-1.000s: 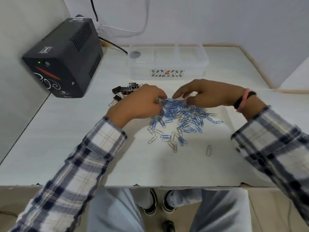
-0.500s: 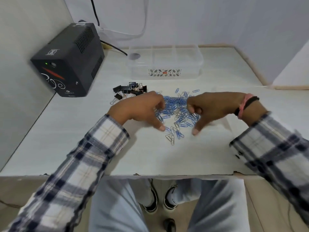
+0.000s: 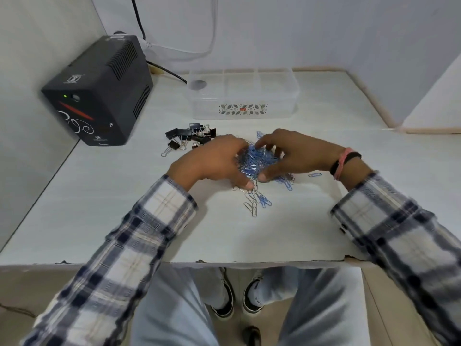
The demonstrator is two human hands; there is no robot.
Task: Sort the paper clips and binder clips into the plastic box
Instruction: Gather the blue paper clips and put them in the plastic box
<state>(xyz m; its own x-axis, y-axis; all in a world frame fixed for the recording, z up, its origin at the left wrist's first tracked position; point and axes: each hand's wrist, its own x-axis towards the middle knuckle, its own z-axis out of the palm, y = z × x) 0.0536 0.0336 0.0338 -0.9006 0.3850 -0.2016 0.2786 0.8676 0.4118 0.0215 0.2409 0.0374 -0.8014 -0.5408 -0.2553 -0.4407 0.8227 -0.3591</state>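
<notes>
A heap of blue and silver paper clips (image 3: 257,159) lies mid-table, cupped between both hands. My left hand (image 3: 212,163) curls round its left side and my right hand (image 3: 296,153) curls round its right side, the thumbs nearly meeting at the front. A few stray paper clips (image 3: 255,202) lie just in front, and one blue clip (image 3: 314,175) lies to the right. Several black binder clips (image 3: 189,138) sit in a loose group to the left of the hands. The clear plastic box (image 3: 243,96), divided into compartments, stands behind the hands near the wall.
A black power unit (image 3: 99,93) with cables stands at the back left against the wall. The white table (image 3: 99,208) ends in a front edge close to my legs. A raised wooden border runs along the right side.
Both hands have drawn together, raking the spread paper clips into a tight heap between them. The camera view shifted slightly.
</notes>
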